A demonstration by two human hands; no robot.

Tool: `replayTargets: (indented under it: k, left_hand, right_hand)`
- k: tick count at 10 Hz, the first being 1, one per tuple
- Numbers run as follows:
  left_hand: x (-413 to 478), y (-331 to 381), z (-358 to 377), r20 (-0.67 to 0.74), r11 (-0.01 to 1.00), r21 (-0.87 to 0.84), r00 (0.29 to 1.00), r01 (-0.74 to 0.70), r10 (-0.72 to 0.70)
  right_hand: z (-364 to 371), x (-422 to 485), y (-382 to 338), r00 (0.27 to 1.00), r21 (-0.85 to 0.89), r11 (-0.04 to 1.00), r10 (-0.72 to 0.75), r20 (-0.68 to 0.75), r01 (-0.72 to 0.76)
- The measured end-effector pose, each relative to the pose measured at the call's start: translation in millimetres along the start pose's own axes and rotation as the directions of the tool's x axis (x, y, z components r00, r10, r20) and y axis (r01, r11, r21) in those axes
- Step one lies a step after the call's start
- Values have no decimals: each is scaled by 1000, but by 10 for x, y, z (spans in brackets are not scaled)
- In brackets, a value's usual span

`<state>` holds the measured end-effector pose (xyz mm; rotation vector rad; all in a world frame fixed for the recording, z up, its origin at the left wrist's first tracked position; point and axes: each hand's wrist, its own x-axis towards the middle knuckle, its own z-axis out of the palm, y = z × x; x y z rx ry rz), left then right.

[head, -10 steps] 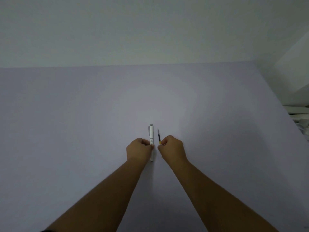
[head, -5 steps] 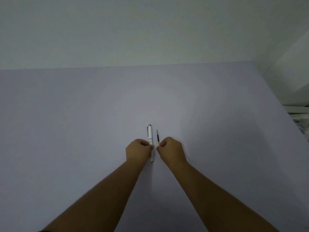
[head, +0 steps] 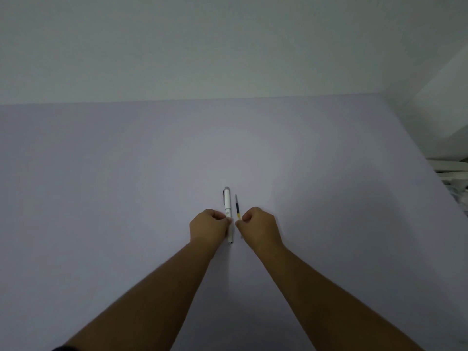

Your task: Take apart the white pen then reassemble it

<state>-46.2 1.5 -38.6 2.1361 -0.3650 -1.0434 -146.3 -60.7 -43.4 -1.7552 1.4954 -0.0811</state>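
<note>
Your left hand (head: 209, 228) pinches the slim white plastic pen body (head: 228, 211) with a closed grip, near its lower half; your right hand (head: 259, 228) is curled shut on the thin refill with dark ink and a yellow band (head: 237, 208); both parts point away from you, side by side just apart, over the pale lilac bench (head: 101, 186).

Both hands (head: 235, 228) seemingly fisted, side-by-side
</note>
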Motion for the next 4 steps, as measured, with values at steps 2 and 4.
replayTargets:
  k: [2,4]
  left_hand:
    - [-12,-7,-12,-3,1000,0,1000,-6,6]
    - [-25,-4,-35,-21,999,41,1000,-4,5]
  right_hand:
    - [6,-13,8,1000,-3,1000,-6,-1,6]
    - [-28,-51,-5,1000,18,1000,-12,-4,12]
